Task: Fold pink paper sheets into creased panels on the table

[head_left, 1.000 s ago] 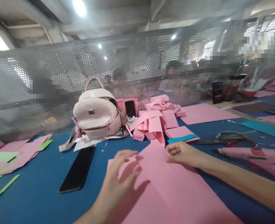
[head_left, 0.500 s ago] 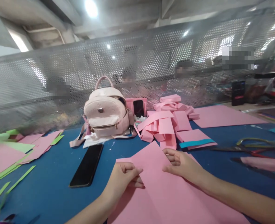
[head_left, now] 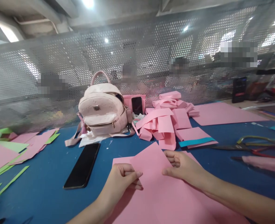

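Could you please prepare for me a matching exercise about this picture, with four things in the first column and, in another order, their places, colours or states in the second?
1. Left hand
2. Backpack
3. Scissors
4. Blue strip

A. Stands in front of the perforated panel
B. Lies along the near edge of a small pink piece
C. Has thumb and fingers at the left edge of the pink sheet
D. Red and yellow-green handles

Right pairs: 1-C, 2-A, 3-D, 4-B.
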Demonstrator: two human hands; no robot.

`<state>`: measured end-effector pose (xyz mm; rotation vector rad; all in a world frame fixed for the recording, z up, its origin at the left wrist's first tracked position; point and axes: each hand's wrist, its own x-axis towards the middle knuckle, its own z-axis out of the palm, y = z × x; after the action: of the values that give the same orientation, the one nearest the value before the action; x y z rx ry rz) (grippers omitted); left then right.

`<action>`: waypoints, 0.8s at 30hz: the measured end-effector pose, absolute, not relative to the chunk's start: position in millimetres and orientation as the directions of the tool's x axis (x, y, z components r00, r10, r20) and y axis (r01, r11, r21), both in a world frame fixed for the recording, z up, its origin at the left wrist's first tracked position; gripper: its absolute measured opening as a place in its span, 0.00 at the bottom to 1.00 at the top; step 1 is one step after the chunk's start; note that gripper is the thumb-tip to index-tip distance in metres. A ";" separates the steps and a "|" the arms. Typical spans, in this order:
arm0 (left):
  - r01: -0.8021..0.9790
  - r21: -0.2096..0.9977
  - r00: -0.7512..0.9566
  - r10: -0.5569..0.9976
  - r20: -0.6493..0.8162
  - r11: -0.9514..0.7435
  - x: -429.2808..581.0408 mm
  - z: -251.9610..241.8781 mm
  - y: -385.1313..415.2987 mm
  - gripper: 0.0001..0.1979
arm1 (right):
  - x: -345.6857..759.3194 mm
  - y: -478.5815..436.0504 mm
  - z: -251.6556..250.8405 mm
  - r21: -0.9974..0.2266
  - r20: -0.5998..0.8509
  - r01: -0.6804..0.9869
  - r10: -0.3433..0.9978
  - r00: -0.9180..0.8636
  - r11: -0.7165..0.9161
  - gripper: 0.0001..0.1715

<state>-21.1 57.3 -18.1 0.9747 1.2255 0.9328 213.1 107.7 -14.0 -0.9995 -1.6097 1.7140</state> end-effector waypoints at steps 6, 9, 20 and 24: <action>-0.045 0.946 0.095 0.944 -0.317 0.322 -20.4 -18.3 57.3 0.25 | 213.3 109.8 -14.9 -0.989 -0.143 0.098 0.831 -0.537 -0.107 0.30; -0.053 0.945 0.096 0.944 -0.316 0.322 -20.1 -18.5 57.3 0.26 | 213.0 109.6 -15.5 -0.990 -0.142 0.080 0.828 -0.543 -0.117 0.28; -0.093 0.962 0.005 0.966 -0.259 0.259 -16.5 -20.8 55.7 0.29 | 217.2 110.4 -16.9 -0.964 -0.071 0.262 0.921 -0.382 0.034 0.21; -0.091 0.966 0.024 0.971 -0.240 0.241 -16.9 -23.8 55.4 0.28 | 216.4 109.3 -14.1 -0.955 -0.018 0.280 0.922 -0.387 0.099 0.24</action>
<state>-16.9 55.4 -23.8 0.9692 1.2371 1.0628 216.4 109.3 -14.1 -1.1820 -1.7525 1.3071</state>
